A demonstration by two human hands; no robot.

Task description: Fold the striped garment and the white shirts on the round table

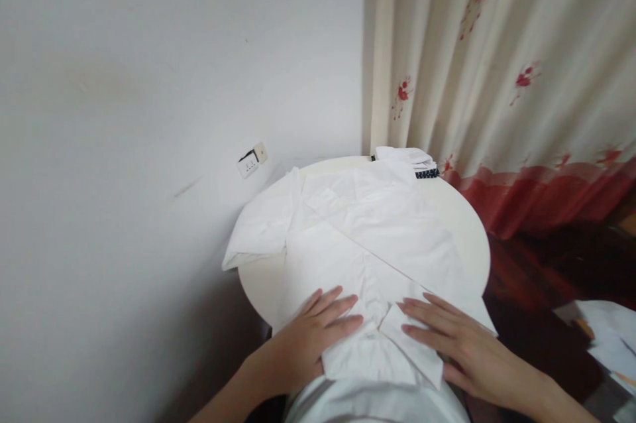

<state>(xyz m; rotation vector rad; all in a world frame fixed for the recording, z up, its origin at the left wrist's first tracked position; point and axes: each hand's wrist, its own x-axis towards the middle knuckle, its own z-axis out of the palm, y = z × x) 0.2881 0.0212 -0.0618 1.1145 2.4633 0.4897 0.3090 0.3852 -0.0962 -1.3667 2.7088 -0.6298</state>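
A white wrap-front jacket (342,237) lies spread over a round table, its overlapping edge running diagonally down the front. Its sleeve (263,224) reaches out over the table's left side. Flat on the lower left of the cloth rests my left hand (318,333), fingers extended. My right hand (457,340) lies opposite, fingers stretched out over a loose flap (412,347) of white cloth near the hem. Gathered creases run between the two hands. The lower end of the garment comes over the near table edge, close to my body.
The round white table (470,231) stands against a wall with a socket (248,163). Folded white cloth with a dark dotted edge (405,159) sits at the back. A cream-and-red curtain (497,78) hangs on the right. White items (606,333) lie lower right, above the dark floor.
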